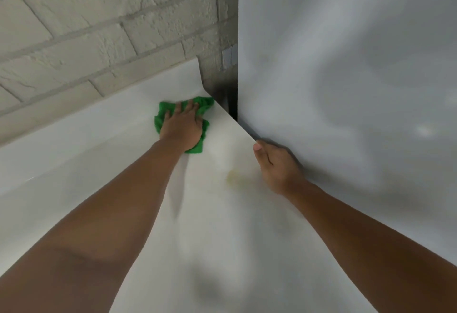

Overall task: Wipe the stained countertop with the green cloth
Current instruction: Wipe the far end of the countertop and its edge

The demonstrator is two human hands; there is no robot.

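Green cloth [206, 105] is lying bunched on the white table [222, 213], toward its far right corner, about 12 o'clock in view. Left grip [181, 129] is pressing down on it, fingers apart and fairly straight, pinching nothing.

Step in hand, as judged: a wiping stroke at the far corner. A yellowish stain [232, 176] is sitting at 5 o'clock from the cloth, apart from it and apparently not yet wiped. The next move is calling for dragging the cloth toward 5 o'clock under firm pressure.

Right grip [277, 164], at 3 o'clock of the stain, is clamping the table's right edge, thumb on top.

Its fingers are hiding below the edge. The near table is blurring, so fainter marks are hard to make out.
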